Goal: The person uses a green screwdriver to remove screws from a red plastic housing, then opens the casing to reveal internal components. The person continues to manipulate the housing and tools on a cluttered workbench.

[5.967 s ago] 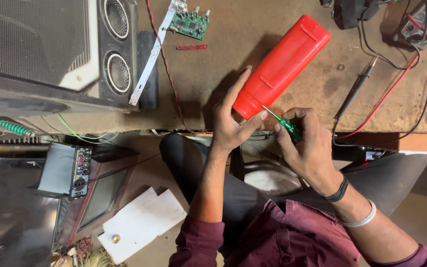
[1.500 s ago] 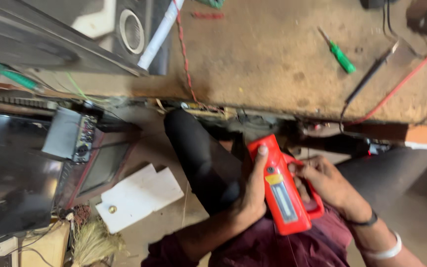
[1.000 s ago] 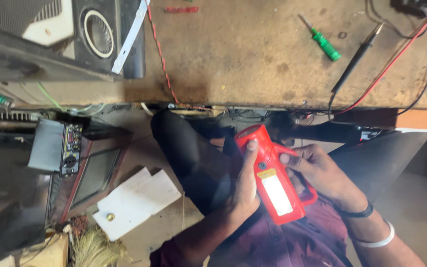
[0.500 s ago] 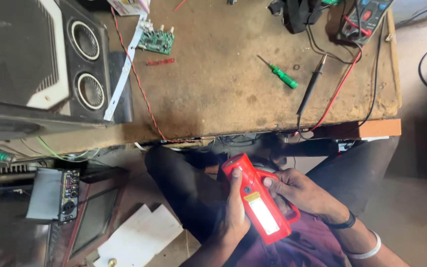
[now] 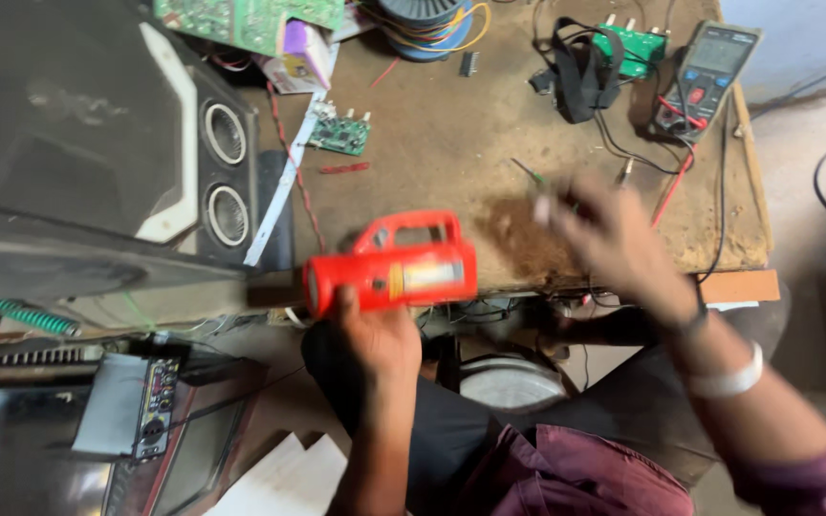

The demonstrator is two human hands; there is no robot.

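My left hand (image 5: 375, 334) grips a red hand torch (image 5: 403, 272) from below and holds it level at the front edge of the brown workbench (image 5: 451, 143), with the carrying handle up. My right hand (image 5: 614, 239) is blurred with motion. It is stretched over the bench with the fingers apart and nothing seen in them. Its fingertips are over a thin green screwdriver (image 5: 528, 173), of which only the shaft shows. Both forearms come up from my lap at the bottom.
A black speaker box (image 5: 212, 182) stands at the left of the bench. A small green circuit board (image 5: 339, 134), a wire spool (image 5: 427, 14), a black strap (image 5: 580, 67) and a multimeter (image 5: 709, 76) with red and black leads lie at the back. Electronic scrap sits on the floor at left.
The torch rose from my lap to the bench edge and turned level, now in my left hand alone. My right hand let go of it and reached over the bench toward the screwdriver.
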